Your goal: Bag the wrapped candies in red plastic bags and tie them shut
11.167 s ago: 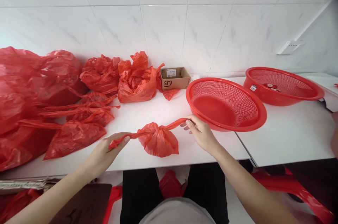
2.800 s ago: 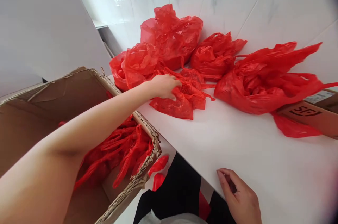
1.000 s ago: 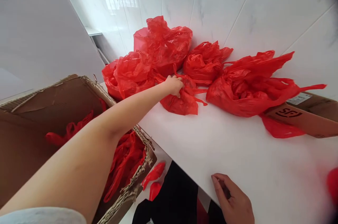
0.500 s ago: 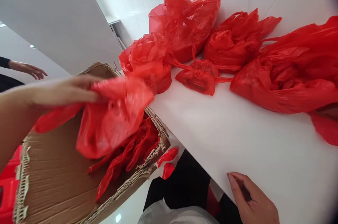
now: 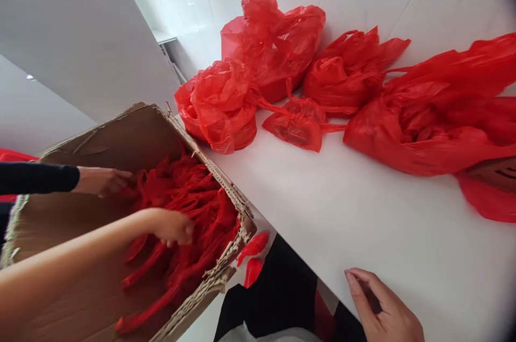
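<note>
My left hand (image 5: 173, 228) reaches into a cardboard box (image 5: 80, 299), over a heap of red plastic bags (image 5: 181, 186). Its fingers are curled and slightly blurred against the bags, and what is in them, if anything, is hidden. My right hand (image 5: 387, 307) rests on the white table (image 5: 306, 202) near its front edge. Thumb and forefinger are drawn together there, with nothing visible between them. Another person's hand (image 5: 100, 180), in a dark sleeve, is also in the box, at the left side of the heap.
Bulging red bags (image 5: 274, 46) stand along the tiled wall, with a small knotted red bag (image 5: 298, 124) before them. A large red bag (image 5: 427, 121) lies to the right. Two red scraps (image 5: 253, 258) hang between box and table. The box rim is ragged.
My left hand has lowered into the box; the red bag it carried is no longer distinguishable from the heap. The other person's hand has come into the box. My right hand stayed put.
</note>
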Motion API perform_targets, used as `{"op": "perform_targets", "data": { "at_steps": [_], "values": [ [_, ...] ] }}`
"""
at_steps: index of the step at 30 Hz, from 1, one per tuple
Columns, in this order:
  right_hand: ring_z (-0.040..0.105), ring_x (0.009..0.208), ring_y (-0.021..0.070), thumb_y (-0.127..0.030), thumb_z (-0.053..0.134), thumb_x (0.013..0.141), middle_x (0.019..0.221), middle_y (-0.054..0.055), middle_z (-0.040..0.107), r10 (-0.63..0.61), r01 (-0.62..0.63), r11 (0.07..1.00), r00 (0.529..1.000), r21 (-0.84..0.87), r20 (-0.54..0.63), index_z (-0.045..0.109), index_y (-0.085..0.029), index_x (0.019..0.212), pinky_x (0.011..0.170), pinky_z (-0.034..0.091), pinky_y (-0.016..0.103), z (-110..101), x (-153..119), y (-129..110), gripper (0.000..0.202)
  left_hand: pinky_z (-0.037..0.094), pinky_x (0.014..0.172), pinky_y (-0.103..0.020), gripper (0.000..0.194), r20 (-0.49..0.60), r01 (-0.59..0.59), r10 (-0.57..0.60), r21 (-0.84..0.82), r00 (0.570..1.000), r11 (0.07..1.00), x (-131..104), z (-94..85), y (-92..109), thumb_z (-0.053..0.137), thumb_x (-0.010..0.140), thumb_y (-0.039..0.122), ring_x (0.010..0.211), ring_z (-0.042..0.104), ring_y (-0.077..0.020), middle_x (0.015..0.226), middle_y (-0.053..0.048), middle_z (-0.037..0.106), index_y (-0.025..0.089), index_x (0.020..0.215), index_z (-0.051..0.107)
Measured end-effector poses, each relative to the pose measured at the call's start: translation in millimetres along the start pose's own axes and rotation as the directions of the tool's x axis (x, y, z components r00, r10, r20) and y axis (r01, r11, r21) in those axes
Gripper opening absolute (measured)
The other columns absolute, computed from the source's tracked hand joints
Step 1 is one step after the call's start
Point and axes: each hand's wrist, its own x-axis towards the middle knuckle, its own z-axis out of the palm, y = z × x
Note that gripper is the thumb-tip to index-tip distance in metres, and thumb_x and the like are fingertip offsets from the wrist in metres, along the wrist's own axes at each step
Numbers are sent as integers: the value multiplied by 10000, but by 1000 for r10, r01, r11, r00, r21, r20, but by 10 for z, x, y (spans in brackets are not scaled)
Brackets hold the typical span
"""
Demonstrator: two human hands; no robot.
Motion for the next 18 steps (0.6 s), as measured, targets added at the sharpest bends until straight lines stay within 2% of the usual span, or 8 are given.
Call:
{"op": "perform_targets", "data": {
  "at_steps": [3, 6, 8, 9, 11, 14, 16, 18],
  "values": [
    [669, 572, 105, -519, 489, 908, 759, -45, 717, 6, -5, 1000, 1000, 31, -17, 678, -285, 839, 498, 532, 144, -10, 8, -76, 308, 491, 692, -283, 281, -135, -146, 158, 90, 978, 985, -148, -792, 612, 446, 825, 386, 701, 645, -186, 761, -21, 708, 214, 757, 657],
    [615, 504, 90, -488, 487, 918, 678, -46, 673, 35, -32, 995, 999, 90, -27, 663, -272, 834, 473, 512, 141, -25, 14, -137, 291, 462, 733, -270, 307, -469, -224, 412, 406, 781, 886, -80, -1450, 1401, 432, 873, 401, 771, 634, -169, 854, -5, 691, 211, 920, 668],
    [592, 480, 87, -465, 487, 924, 649, -44, 655, 50, -46, 990, 998, 133, -28, 660, -263, 839, 466, 505, 145, -38, 15, -165, 279, 452, 801, -298, 320, -545, -194, 539, 564, 643, 802, 209, -1726, 1830, 494, 848, 387, 914, 628, -205, 1010, -23, 686, 223, 1074, 649],
    [588, 478, 87, -455, 488, 925, 644, -43, 651, 55, -50, 987, 998, 155, -29, 661, -259, 841, 468, 505, 147, -44, 14, -174, 274, 446, 845, -320, 405, -546, -156, 554, 609, 628, 777, 412, -1817, 1984, 542, 819, 375, 1008, 609, -235, 1128, -45, 664, 233, 1193, 604],
    [590, 491, 92, -440, 490, 928, 649, -38, 650, 64, -56, 980, 997, 189, -32, 662, -253, 843, 480, 508, 156, -49, 11, -184, 267, 421, 927, -340, 635, -505, -132, 549, 644, 666, 753, 848, -1926, 2172, 634, 754, 356, 1178, 534, -273, 1355, -76, 552, 254, 1363, 487],
    [602, 529, 101, -426, 492, 930, 672, -29, 656, 65, -55, 974, 997, 219, -38, 663, -249, 845, 513, 517, 171, -37, 3, -176, 261, 423, 930, -351, 665, -490, -118, 514, 633, 704, 765, 1295, -1974, 2223, 654, 726, 352, 1185, 532, -299, 1324, -110, 578, 213, 1359, 503],
    [603, 541, 99, -423, 494, 932, 687, -29, 659, 70, -60, 972, 997, 227, -37, 663, -248, 851, 528, 518, 175, -24, -3, -157, 257, 437, 885, -344, 543, -469, -130, 505, 627, 725, 768, 1322, -1965, 2164, 629, 741, 384, 1088, 585, -296, 1168, -106, 656, 177, 1243, 600],
    [603, 546, 94, -424, 498, 932, 705, -31, 666, 71, -62, 969, 997, 238, -30, 663, -249, 863, 534, 517, 173, -16, -9, -129, 251, 446, 827, -324, 441, -446, -154, 508, 621, 737, 769, 1118, -1942, 2048, 600, 765, 424, 970, 617, -266, 1023, -80, 681, 164, 1118, 655]
  ]
}}
